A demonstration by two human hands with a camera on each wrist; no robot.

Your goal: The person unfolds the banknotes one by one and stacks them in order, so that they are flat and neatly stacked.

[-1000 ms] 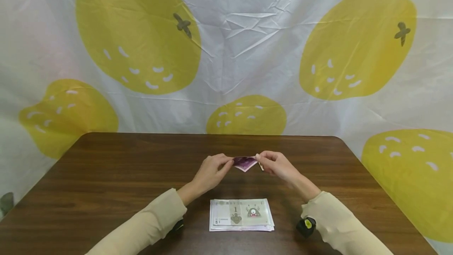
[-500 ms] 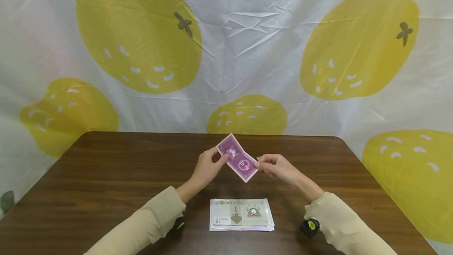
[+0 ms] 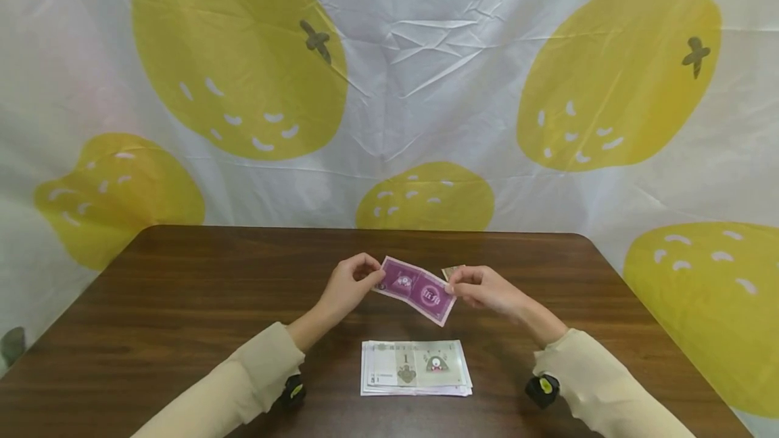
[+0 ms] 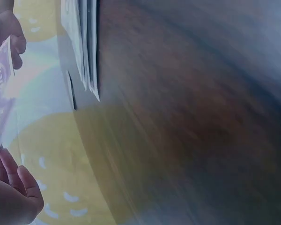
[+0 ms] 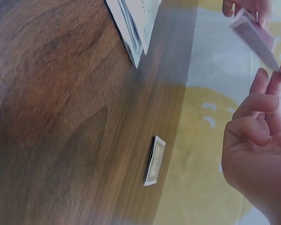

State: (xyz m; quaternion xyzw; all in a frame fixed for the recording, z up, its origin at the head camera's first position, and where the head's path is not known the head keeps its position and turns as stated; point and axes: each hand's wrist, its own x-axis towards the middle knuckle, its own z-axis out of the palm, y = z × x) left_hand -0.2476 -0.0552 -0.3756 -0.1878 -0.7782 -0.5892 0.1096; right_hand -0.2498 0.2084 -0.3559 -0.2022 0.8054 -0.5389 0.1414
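A purple play banknote [image 3: 416, 289] with a crease across its middle is stretched between both hands, raised over the table. My left hand [image 3: 347, 286] pinches its left end between thumb and fingers. At the right end, my right hand [image 3: 487, 291] pinches its edge. The note slants, left end higher, printed face toward the head camera. Nearer to me lies a pile of banknotes [image 3: 416, 368], a greenish-grey 1 note on top. Both wrist views show the purple note edge-on between the fingertips.
Behind the right hand a small tan folded note [image 3: 452, 272] lies on the table; the right wrist view shows this folded note [image 5: 154, 161] fully. The dark wooden table [image 3: 213, 289] ends at a white cloth [image 3: 426, 113] printed with yellow lemons.
The purple note has gone from a folded-looking purple point to a wide, unfolded sheet. It has swung from steeply tilted to a gentler slant, and the hands have moved apart. The pile stays put.
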